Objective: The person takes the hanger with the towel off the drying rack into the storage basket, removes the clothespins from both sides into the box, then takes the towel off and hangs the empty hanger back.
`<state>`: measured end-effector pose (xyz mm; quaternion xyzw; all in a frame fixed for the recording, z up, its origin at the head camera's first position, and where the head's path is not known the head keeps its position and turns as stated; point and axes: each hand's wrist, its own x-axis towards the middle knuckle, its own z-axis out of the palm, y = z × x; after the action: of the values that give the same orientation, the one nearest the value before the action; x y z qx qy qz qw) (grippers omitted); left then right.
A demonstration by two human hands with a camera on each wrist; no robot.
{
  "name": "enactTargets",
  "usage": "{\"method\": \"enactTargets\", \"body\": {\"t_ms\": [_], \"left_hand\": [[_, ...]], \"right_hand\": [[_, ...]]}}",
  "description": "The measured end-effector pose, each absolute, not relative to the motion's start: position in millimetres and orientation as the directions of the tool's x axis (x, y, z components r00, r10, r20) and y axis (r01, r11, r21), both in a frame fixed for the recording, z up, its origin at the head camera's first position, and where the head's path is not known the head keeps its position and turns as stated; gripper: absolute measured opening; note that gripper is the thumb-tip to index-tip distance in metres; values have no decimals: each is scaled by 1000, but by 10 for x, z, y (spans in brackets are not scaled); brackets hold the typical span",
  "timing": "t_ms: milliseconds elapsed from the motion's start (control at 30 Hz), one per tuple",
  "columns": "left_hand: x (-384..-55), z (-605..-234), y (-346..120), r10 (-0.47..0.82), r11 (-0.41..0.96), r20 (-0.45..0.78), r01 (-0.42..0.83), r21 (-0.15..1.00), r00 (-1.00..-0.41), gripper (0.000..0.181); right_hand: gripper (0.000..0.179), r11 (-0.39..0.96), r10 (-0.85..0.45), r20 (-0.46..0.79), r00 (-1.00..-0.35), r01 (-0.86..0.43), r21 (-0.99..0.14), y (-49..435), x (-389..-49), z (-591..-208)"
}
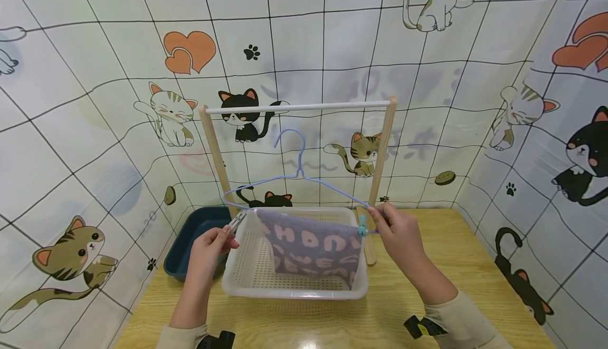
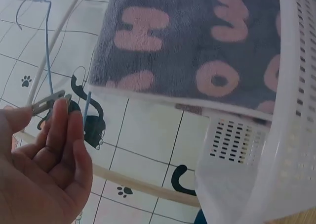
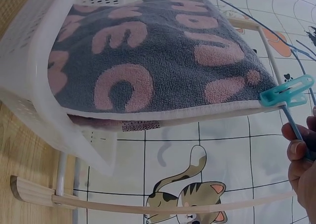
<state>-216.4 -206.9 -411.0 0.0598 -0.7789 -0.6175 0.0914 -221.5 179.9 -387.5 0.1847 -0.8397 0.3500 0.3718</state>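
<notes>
A grey-purple towel with pink letters hangs folded over the lower bar of a blue wire hanger, its lower part inside the white basket. A teal clothespin clips the towel's right corner to the bar. My right hand pinches the hanger's right end, just beyond that clothespin. Between thumb and fingers my left hand pinches a grey clothespin, held close to the towel's left corner and the hanger's left end. The hanger's hook points up, free of the rod.
The white perforated basket stands on the wooden table. Behind it rises a wooden rack with a white rod. A dark blue basin sits at the basket's left. Cat-print sheeting encloses the back and sides.
</notes>
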Motion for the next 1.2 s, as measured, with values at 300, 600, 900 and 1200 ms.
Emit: {"method": "enactTargets", "body": {"t_ms": [300, 600, 900, 1200], "left_hand": [[-2180, -4174, -2176, -165, 310, 84, 29, 950, -983, 36], [-2229, -4263, -2309, -188, 388, 89, 10, 922, -978, 39], [-2281, -4310, -2469, -200, 428, 81, -13, 904, -976, 50], [-2329, -4363, -2548, -207, 396, 50, -37, 917, -977, 53]], "right_hand": [[14, 695, -53, 761, -646, -571, -436, 1807, -2216, -3894], [14, 693, -55, 770, -636, -580, -429, 1818, -2214, -3899], [13, 688, -56, 763, -644, -578, -438, 1818, -2221, -3907], [14, 678, -51, 760, -648, -581, -450, 1821, -2218, -3911]]}}
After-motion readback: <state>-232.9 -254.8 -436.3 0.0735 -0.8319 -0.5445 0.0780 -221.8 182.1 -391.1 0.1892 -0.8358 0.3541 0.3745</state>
